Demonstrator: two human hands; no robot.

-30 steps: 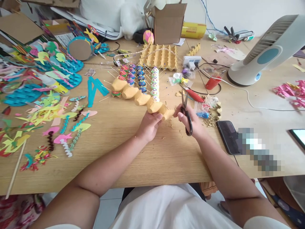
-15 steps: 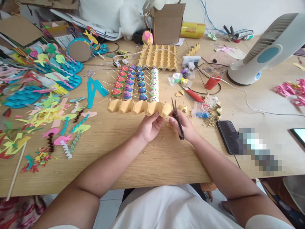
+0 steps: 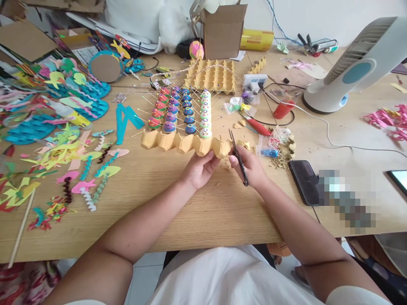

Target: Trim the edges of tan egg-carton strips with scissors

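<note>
My left hand [image 3: 201, 170] is closed on the underside of a strip of yellow egg carton [image 3: 182, 144], holding it near its right end above the table. A pair of black-handled scissors [image 3: 239, 159] is in my right hand [image 3: 252, 169], blades pointing up and away, right beside the strip's right end. Whether the blades touch the carton I cannot tell. Just behind the strip stand several rows of painted egg-cup caterpillars, in red, purple, dark blue [image 3: 188, 111] and white-green [image 3: 205, 114], with pins sticking out of their sides.
A whole egg tray [image 3: 216, 76] lies farther back. Carton scraps and small clay bags [image 3: 269, 146] are to the right, with a black phone [image 3: 304, 182] and a white fan [image 3: 343, 72]. Paper fish and cuttings [image 3: 60, 148] cover the left side.
The strip has tilted slightly, its left end shifting a little left and its right end lower. My right hand and the scissors have moved slightly right, away from the carton's end.
</note>
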